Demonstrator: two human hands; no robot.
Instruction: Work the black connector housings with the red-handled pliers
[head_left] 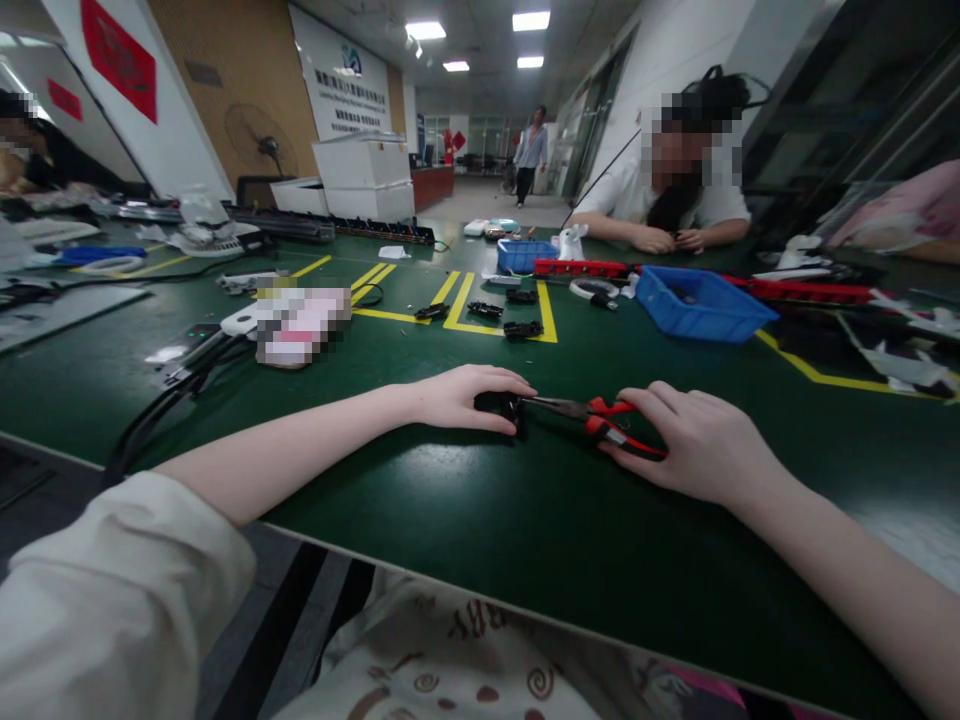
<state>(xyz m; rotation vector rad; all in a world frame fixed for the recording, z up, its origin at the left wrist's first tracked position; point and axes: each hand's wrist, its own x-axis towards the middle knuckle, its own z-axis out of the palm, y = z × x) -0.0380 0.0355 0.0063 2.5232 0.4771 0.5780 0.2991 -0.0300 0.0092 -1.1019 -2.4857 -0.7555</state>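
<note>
My left hand [472, 398] is closed on a small black part [513, 408], holding it on the green table [450, 520] between thumb and fingers. What kind of part it is I cannot make out. Red-handled needle-nose pliers [611, 425] are in my right hand [694, 440], fingers wrapped around the grips. Their slim metal jaws point left and reach the black part; whether they grip it or only touch it is too small to tell. Beyond my hands, several similar black parts [523, 329] lie in and beside a yellow-taped square.
A blue bin [697, 305] stands right of the taped square, with a smaller blue bin [521, 254] farther back. Left lie a pink-and-white phone-like object [304, 330] and black cables [187, 385]. Red strips [581, 268] lie behind. A co-worker [675, 190] sits across the table.
</note>
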